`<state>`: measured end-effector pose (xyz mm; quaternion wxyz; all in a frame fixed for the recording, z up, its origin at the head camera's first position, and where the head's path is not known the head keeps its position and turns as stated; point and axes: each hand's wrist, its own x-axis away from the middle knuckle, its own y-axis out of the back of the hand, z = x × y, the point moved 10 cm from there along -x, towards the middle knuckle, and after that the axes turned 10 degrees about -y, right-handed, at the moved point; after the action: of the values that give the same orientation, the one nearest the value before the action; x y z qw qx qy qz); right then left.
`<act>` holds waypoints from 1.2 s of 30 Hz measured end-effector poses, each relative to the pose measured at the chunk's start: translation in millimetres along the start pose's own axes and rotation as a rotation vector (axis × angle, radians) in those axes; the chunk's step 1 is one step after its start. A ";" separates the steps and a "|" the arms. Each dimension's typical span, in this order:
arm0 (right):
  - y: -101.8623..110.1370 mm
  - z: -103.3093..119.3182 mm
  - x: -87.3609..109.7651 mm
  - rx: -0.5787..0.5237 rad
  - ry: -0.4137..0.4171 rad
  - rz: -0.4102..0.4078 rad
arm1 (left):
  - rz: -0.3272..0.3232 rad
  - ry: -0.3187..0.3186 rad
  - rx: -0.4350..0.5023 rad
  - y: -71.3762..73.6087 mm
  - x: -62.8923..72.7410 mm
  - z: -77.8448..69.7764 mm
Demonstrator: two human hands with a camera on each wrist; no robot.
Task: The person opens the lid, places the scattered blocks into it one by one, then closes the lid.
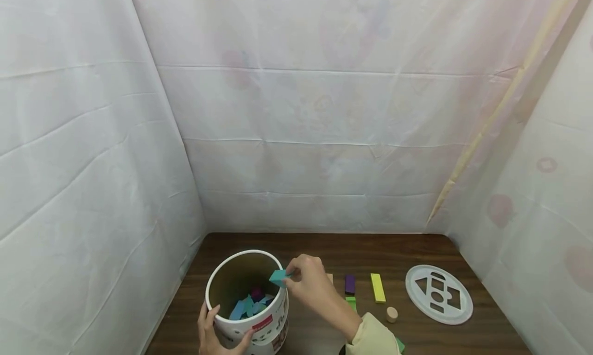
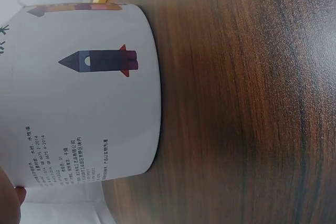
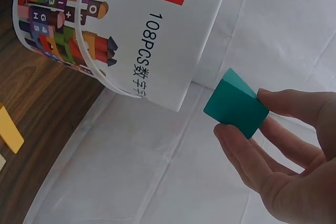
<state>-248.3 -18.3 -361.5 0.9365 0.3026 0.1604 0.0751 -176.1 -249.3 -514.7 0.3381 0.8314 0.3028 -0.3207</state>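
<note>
A teal wedge-shaped block (image 1: 278, 278) is pinched between the thumb and fingers of my right hand (image 1: 309, 283), beside the right rim of a white bucket (image 1: 276, 314). In the right wrist view the teal block (image 3: 237, 106) shows a sloping face, the fingertips gripping its near end. My left hand (image 1: 219, 337) holds the bucket at its front left, fingertips over the rim and thumb along the outer wall. Blue, teal and purple blocks (image 1: 250, 306) lie at the bottom of the bucket. Only a bit of the left hand (image 2: 9, 203) shows in the left wrist view, against the printed wall.
On the dark wooden table (image 1: 315, 339) right of the bucket lie a purple block (image 1: 349, 284), a yellow block (image 1: 378, 288), a green block (image 1: 351, 302) and a round wooden piece (image 1: 391, 314). Farther right is a white lid (image 1: 438, 316) with shaped holes. White cloth (image 1: 296, 180) walls the table in.
</note>
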 end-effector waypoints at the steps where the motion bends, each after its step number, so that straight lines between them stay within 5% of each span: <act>1: -0.9 0.3 0.0 0.003 -0.001 0.004 | 0.003 0.001 0.000 -0.5 -0.1 -0.1; 26: -26.8 2.7 -7.1 0.058 0.024 0.052 | -0.010 0.013 0.016 3.1 2.1 -2.2; 36: -31.8 12.7 -3.8 0.162 0.105 0.054 | 0.047 -0.006 0.077 0.6 -2.0 -4.0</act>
<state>-246.2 -51.7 -369.6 0.8969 0.3772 0.2067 0.1028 -175.6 -247.1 -510.8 0.3141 0.8496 0.2698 -0.3267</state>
